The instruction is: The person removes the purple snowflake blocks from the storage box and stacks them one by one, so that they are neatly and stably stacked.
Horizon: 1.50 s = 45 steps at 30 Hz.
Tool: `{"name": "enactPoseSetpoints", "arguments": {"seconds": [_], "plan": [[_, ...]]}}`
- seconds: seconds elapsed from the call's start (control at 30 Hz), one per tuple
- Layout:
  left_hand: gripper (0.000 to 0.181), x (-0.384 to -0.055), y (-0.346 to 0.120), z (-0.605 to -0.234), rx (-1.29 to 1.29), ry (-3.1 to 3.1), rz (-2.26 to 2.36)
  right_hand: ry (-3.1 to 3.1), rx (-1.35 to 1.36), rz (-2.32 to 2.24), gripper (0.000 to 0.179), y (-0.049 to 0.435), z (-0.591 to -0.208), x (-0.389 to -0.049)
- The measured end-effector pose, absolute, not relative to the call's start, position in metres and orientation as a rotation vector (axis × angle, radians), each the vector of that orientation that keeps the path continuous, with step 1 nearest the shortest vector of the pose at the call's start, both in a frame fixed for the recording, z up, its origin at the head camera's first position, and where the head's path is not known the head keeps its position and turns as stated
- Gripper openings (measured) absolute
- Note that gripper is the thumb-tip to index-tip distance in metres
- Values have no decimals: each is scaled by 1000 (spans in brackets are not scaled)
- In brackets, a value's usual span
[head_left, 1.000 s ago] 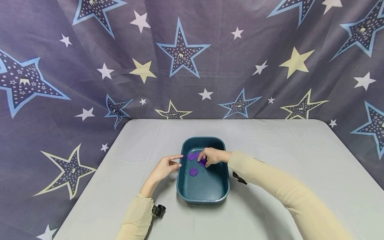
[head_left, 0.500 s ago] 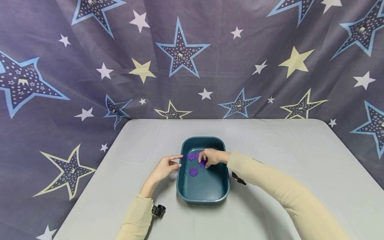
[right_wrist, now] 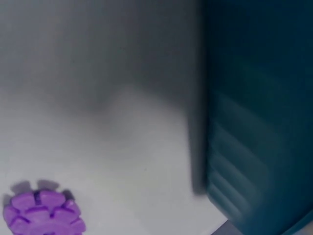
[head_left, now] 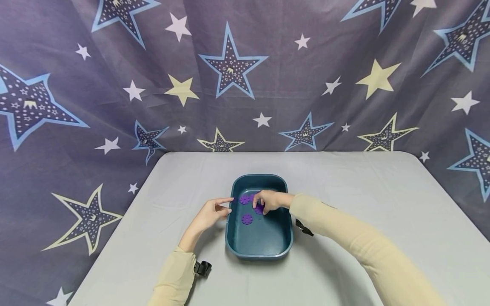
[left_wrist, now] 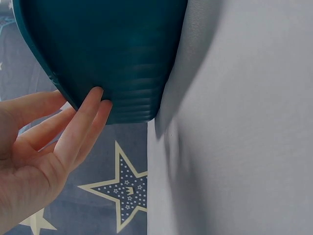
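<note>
A teal bin (head_left: 260, 256) stands on the table, with several purple notched snowflake discs on its floor. My left hand (head_left: 206, 216) is at its left rim, fingers extended; in the left wrist view, two fingertips (left_wrist: 97, 93) touch the outer wall. My right hand (head_left: 270, 200) reaches inside, its curled fingers and thumb around a purple snowflake disc (head_left: 259, 208), partly hidden. Left of that hand lies another snowflake disc (head_left: 245, 199), with one more partly covered behind the fingers. A separate disc (head_left: 246, 219) lies nearer me.
In the right wrist view, another purple disc (right_wrist: 44, 215) lies on the light grey table, outside the bin's wall (right_wrist: 254, 122). A star-patterned curtain (head_left: 245, 114) hangs behind the table's far edge. Both forearms wear cream sleeves with dark wrist mounts.
My right hand has shifted very slightly toward me inside the bin, around the same disc. The left hand, the bin and the other discs stay put.
</note>
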<state>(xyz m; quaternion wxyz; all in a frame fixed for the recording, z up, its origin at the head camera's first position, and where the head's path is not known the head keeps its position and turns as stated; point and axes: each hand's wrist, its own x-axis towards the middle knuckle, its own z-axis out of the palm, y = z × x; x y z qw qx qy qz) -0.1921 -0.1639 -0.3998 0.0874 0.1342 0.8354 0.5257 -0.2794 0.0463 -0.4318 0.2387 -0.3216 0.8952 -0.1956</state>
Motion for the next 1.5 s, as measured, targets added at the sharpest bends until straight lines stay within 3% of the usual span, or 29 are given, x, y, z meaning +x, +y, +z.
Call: {"name": "enactPoseSetpoints", "arguments": {"seconds": [0.7, 1.2, 1.5], "plan": [[38, -209, -172, -429, 387, 2462, 1599, 2448, -882, -572, 29, 49, -430, -278], [39, -207, -172, -426, 388, 2444, 1608, 2358, -871, -687, 29, 54, -424, -280], [37, -193, -164, -401, 401, 2454, 1592, 2282, -890, -797, 30, 57, -419, -278]]}}
